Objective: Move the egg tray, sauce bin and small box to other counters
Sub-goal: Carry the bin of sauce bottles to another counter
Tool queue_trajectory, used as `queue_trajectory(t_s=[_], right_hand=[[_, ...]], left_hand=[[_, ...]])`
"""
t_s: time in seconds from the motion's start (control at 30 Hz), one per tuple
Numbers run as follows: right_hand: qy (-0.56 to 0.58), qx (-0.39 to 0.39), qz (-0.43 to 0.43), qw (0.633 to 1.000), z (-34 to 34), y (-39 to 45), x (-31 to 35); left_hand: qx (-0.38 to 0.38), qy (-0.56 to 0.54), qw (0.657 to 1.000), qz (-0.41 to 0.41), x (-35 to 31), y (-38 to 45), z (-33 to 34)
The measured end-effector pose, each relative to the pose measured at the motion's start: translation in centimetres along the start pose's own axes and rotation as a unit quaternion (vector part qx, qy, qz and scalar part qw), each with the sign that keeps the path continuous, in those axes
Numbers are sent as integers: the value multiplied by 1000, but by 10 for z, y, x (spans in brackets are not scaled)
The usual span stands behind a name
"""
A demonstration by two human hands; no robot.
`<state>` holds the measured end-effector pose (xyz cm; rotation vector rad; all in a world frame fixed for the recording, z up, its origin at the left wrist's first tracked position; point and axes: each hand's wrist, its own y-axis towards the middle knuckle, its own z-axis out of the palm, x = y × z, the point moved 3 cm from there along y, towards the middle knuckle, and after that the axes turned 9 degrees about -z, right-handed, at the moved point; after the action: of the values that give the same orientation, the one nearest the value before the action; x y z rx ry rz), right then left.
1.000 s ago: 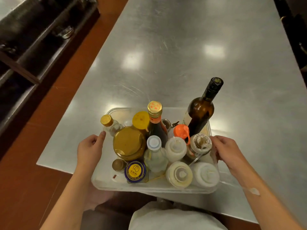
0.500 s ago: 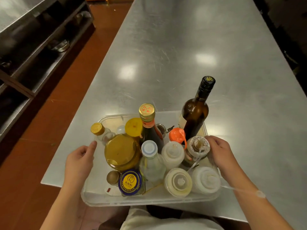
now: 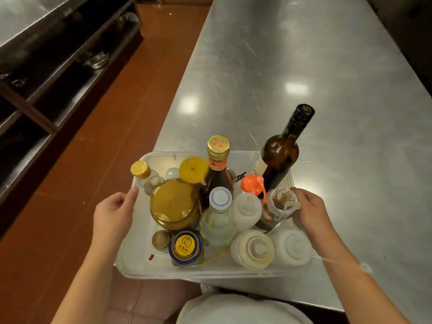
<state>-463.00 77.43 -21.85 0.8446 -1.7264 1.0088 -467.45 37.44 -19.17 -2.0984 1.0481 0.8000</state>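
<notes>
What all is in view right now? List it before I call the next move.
sauce bin: 1, clear plastic, on the counter's near corner, partly overhanging
bottles and jars: about a dozen, mixed colours, upright in the bin
wine bottle: 1, dark brown, bin's far right corner
counter: 1, steel, ahead
shelving: dark, left, across the red floor
left hand: grips bin's left rim
right hand: grips bin's right rim

sauce bin [image 3: 140, 258] of bottles, left hand [image 3: 113, 212], right hand [image 3: 309, 211]
</notes>
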Motion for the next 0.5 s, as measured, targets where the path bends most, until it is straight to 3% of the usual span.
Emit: queue_trajectory(t_s=[0.5], right_hand=[[15,151,-30,988,83,17,28]], left_hand=[[-107,-21,988,-108,49,-17,-74]])
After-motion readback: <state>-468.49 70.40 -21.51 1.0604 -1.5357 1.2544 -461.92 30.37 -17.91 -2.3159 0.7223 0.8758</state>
